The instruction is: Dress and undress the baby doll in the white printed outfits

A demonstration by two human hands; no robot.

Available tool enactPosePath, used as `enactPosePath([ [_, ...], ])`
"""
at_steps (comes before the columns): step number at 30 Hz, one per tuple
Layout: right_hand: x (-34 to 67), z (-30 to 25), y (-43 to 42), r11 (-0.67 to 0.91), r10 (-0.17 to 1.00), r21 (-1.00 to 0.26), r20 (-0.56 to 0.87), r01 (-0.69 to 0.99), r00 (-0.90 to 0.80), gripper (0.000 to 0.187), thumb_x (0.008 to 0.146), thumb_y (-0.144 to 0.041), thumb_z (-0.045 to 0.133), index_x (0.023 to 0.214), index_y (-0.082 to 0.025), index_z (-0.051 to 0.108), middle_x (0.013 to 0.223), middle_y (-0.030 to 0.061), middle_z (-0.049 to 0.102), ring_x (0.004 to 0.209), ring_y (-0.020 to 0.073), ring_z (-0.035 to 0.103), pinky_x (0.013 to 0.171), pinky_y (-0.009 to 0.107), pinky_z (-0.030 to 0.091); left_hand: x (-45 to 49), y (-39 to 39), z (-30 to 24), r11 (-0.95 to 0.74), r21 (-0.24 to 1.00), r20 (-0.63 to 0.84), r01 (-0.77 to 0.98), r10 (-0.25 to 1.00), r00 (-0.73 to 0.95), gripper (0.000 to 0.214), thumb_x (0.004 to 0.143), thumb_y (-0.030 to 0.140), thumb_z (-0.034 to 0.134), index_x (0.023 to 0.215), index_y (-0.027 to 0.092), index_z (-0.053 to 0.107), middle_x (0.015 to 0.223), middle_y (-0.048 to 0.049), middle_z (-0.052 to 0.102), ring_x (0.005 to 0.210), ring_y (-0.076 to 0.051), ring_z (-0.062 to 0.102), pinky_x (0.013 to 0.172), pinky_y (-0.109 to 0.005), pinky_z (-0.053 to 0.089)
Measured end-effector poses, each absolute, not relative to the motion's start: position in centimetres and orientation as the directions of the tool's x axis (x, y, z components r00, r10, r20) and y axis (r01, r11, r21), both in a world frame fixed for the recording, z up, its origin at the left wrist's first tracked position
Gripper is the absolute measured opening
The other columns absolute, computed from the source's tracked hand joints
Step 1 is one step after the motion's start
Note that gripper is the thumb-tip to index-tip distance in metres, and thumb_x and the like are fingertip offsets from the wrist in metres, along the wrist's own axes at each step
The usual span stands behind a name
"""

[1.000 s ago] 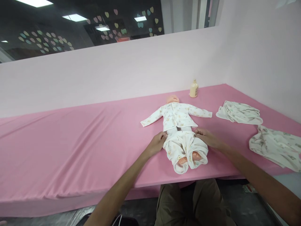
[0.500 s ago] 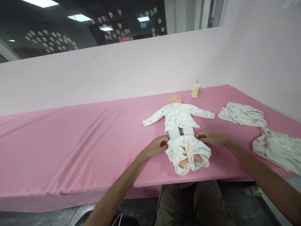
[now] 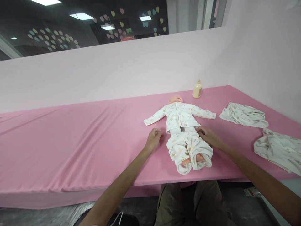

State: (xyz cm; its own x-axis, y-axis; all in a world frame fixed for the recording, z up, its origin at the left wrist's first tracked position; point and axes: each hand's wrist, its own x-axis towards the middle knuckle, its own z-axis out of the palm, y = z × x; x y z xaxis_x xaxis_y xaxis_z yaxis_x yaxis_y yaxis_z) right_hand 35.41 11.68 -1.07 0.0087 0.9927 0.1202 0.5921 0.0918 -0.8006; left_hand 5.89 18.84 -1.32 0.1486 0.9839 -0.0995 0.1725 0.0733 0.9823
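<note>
right grip (image 3: 208,135) pinches trousers (image 3: 178,147), left grip (image 3: 153,138) curls inward, empty, over pink cloth (image 3: 82,147) (dark window (image 3: 68,29) beyond).

The head camera looks forward and down from above the near edge of a pink-covered table (image 3: 75,150), its wearer's trousers (image 3: 202,204) at 5 o'clock. The left forearm (image 3: 122,188) enters from 7 o'clock, the right forearm (image 3: 254,166) from 4. The wide view takes in the whole doll (image 3: 180,117), within arm's reach at 4 o'clock, and faces a pale wall (image 3: 150,69) at 12.
</note>
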Motion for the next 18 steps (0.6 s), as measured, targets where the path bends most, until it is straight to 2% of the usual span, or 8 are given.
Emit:
enactPosePath([
  [3, 34.6, 0.7, 11.6, 0.096, 0.985, -0.736, 0.167, 0.67, 0.043, 0.019, 0.088, -0.031, 0.047, 0.091, -0.019, 0.061, 0.093, 0.0051, 0.069, 0.083, 0.019, 0.062, 0.072, 0.031, 0.046, 7.1, 21.6, -1.0, 0.226, 0.964, -0.21, -0.138, 0.97, 0.119, 0.012, 0.083, 0.025, 0.063, 0.091, 0.016, 0.062, 0.104, -0.0098, 0.068, 0.095, -0.02, 0.064, 0.089, -0.032, 0.049],
  [5, 33.6, 1.9, 11.8, 0.11, 0.98, -0.696, 0.194, 0.71, 0.038, 0.019, 0.089, -0.031, 0.047, 0.091, -0.02, 0.063, 0.095, 0.0051, 0.068, 0.085, 0.0189, 0.062, 0.072, 0.03, 0.045, 8.6, 23.8, -0.8, 0.332, 0.883, -0.304, -0.332, 0.943, 0.137, 0.012, 0.084, 0.026, 0.064, 0.087, 0.015, 0.062, 0.103, -0.0116, 0.067, 0.099, -0.021, 0.064, 0.093, -0.032, 0.049],
  [8, 31.6, 3.5, 12.2, 0.166, 0.98, -0.646, 0.194, 0.745, -0.051, 0.02, 0.09, -0.03, 0.046, 0.09, -0.021, 0.064, 0.097, 0.0043, 0.068, 0.087, 0.0184, 0.061, 0.073, 0.03, 0.044, 11.5, 26.9, -0.7, 0.373, 0.787, -0.351, -0.492, 0.926, 0.141, 0.013, 0.087, 0.028, 0.063, 0.09, 0.015, 0.063, 0.097, -0.01, 0.069, 0.103, -0.021, 0.063, 0.096, -0.03, 0.049],
  [10, 30.4, 4.2, 12.3, 0.19, 0.978, -0.614, 0.191, 0.767, -0.089, 0.019, 0.09, -0.028, 0.046, 0.088, -0.021, 0.064, 0.096, 0.0038, 0.069, 0.088, 0.0186, 0.06, 0.074, 0.031, 0.042, 13.3, 28.3, -0.9, 0.38, 0.739, -0.341, -0.556, 0.923, 0.178, 0.015, 0.089, 0.029, 0.06, 0.092, 0.015, 0.063, 0.093, -0.0092, 0.07, 0.104, -0.022, 0.064, 0.097, -0.032, 0.049],
  [15, 29.2, 5.0, 12.5, 0.177, 0.984, -0.624, 0.124, 0.761, -0.128, 0.022, 0.09, -0.029, 0.048, 0.076, -0.021, 0.062, 0.084, 0.0024, 0.069, 0.082, 0.0177, 0.06, 0.069, 0.03, 0.041, 15.8, 29.4, -1.5, 0.463, 0.66, -0.241, -0.592, 0.877, 0.417, 0.031, 0.086, 0.041, 0.059, 0.101, 0.014, 0.065, 0.09, -0.0112, 0.072, 0.097, -0.027, 0.068, 0.093, -0.041, 0.053],
  [18, 29.4, 5.1, 13.0, 0.156, 0.984, -0.649, 0.038, 0.744, -0.173, 0.019, 0.088, -0.034, 0.054, 0.078, -0.02, 0.063, 0.083, 0.0017, 0.069, 0.079, 0.0171, 0.061, 0.067, 0.029, 0.042, 16.3, 29.9, -1.8, 0.418, 0.653, -0.168, -0.631, 0.893, 0.418, 0.038, 0.083, 0.046, 0.062, 0.103, 0.014, 0.066, 0.087, -0.0113, 0.072, 0.093, -0.028, 0.068, 0.092, -0.041, 0.052],
])
